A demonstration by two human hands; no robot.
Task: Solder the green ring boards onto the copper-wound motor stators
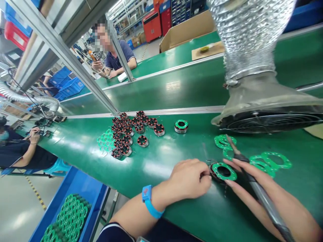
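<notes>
In front of me on the green bench lies a motor stator [213,176] with a ring-shaped green circuit board [217,170] on top. My left hand [189,178], a blue strap on its wrist, is closed against the stator's left edge; whatever its fingertips pinch is hidden. A soldering iron [254,188] lies in my right hand [284,198], its tip pointing up and away, apart from the stator. The right thumb and forefinger also reach the board's right side. Loose green ring boards [276,159] lie beyond and right of that hand.
Several bare stators [142,141] cluster left of centre beside a sheet of green rings [106,140]. One board-topped stator [181,127] stands alone. A fume extractor hood [267,101] hangs low at right. A blue bin [94,188] holds more boards. Co-workers [118,57] sit across and leftward.
</notes>
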